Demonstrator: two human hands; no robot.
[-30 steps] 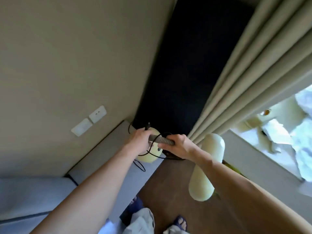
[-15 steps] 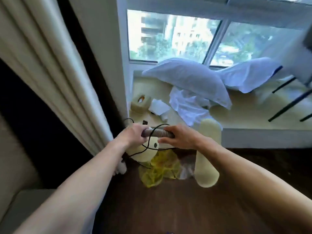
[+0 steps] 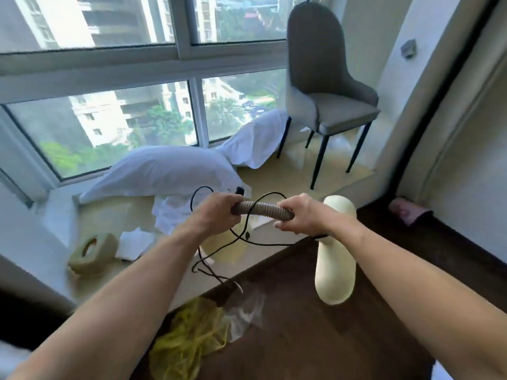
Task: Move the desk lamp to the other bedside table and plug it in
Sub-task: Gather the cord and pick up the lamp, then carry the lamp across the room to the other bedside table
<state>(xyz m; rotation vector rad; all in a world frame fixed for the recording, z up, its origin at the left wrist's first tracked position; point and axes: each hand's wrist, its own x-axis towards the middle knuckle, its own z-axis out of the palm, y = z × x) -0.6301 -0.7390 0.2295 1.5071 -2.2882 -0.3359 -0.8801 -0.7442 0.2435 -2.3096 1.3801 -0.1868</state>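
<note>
Before a window ledge at twelve o'clock, the desk lamp (image 3: 334,250), judged light but floppy, is gripped by both hands, the left hand (image 3: 216,215) and the right hand (image 3: 301,215), at its ribbed neck (image 3: 260,209), cord (image 3: 219,256) dangling.

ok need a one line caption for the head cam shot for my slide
Both hands, left hand and right hand, carry the desk lamp by its flexible neck, black cord dangling, past the window ledge.

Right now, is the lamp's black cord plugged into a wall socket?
No, the thin black cord hangs in loose loops below the ribbed grey lamp neck, its end dangling free above the floor.
</note>
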